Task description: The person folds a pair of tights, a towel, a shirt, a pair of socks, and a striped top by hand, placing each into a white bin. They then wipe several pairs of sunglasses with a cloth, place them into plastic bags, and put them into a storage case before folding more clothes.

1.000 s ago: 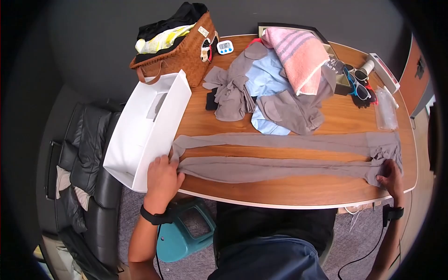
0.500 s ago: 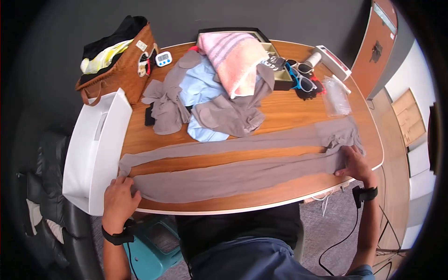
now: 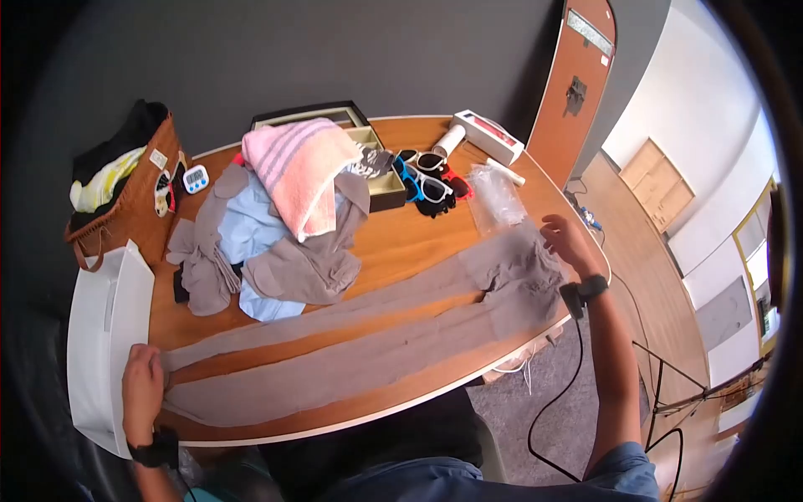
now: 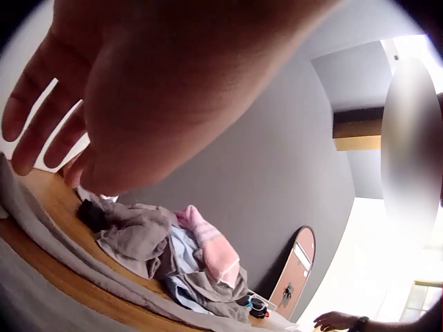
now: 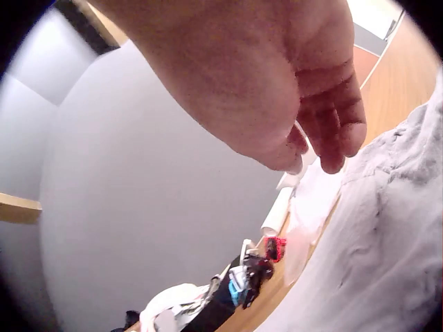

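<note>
A pair of grey tights (image 3: 335, 368) lies stretched across the wooden table, its legs side by side. The foot ends are at the left and the bunched waist end at the right. My left hand (image 3: 144, 389) is right at the foot ends, next to a white box (image 3: 125, 301). Its fingers (image 4: 31, 142) look loosely extended and spread, holding nothing. Over the waist end hovers my right hand (image 3: 569, 243), with fingers (image 5: 332, 131) relaxed and no cloth between them. Grey fabric (image 5: 387, 228) spreads below that hand in the right wrist view.
Behind the tights is a heap of grey and blue clothes (image 3: 251, 217) topped by a pink striped towel (image 3: 293, 167). A woven basket (image 3: 142, 197) and a timer (image 3: 195, 179) stand back left. Sunglasses (image 3: 431, 186) and a clear plastic bag (image 3: 498, 197) lie back right.
The head view has swung to the right. My right hand has come off the waist end and risen. The left hand stays by the foot ends; the tights lie flat.
</note>
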`<state>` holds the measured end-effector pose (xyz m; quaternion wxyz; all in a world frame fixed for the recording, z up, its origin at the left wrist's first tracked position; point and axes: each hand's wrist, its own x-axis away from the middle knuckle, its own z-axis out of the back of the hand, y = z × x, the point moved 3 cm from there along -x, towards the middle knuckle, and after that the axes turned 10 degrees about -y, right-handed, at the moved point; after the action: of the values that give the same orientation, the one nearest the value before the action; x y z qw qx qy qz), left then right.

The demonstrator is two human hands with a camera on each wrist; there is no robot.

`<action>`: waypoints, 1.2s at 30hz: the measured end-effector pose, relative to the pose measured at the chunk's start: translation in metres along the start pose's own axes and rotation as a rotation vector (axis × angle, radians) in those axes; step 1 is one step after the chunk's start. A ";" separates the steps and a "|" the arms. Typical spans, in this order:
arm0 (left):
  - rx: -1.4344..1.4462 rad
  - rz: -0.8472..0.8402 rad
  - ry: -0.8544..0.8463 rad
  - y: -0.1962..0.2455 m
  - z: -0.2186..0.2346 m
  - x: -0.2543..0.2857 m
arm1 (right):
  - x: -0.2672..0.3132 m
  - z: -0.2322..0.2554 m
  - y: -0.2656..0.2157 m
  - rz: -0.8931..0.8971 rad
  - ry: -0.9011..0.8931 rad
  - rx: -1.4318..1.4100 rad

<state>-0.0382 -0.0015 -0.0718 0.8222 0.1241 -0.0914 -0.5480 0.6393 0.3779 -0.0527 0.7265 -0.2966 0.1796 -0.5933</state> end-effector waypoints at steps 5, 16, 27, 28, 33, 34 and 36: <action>-0.045 0.064 -0.069 -0.009 -0.020 -0.031 | -0.056 -0.008 0.049 -0.183 0.024 -0.171; 0.099 0.005 0.009 -0.032 -0.043 -0.035 | 0.032 0.024 0.048 -0.364 -0.134 0.562; 0.188 0.068 0.008 -0.042 -0.047 -0.037 | 0.059 0.009 0.053 -0.174 -0.176 -0.527; 0.198 0.060 0.011 -0.042 -0.047 -0.037 | 0.060 0.014 0.048 -0.214 -0.145 -0.125; 0.185 0.077 -0.026 -0.035 -0.040 -0.038 | 0.059 0.025 0.049 -0.344 -0.220 0.548; 0.181 0.076 -0.028 -0.036 -0.041 -0.038 | 0.050 0.029 0.051 -0.285 -0.169 0.653; 0.169 0.072 -0.027 -0.035 -0.038 -0.039 | 0.026 0.028 0.046 -0.212 -0.093 0.542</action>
<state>-0.0731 0.0253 -0.1197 0.8265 0.1821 -0.1528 -0.5103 0.6969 0.3644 -0.0589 0.7207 -0.1358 -0.0508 -0.6780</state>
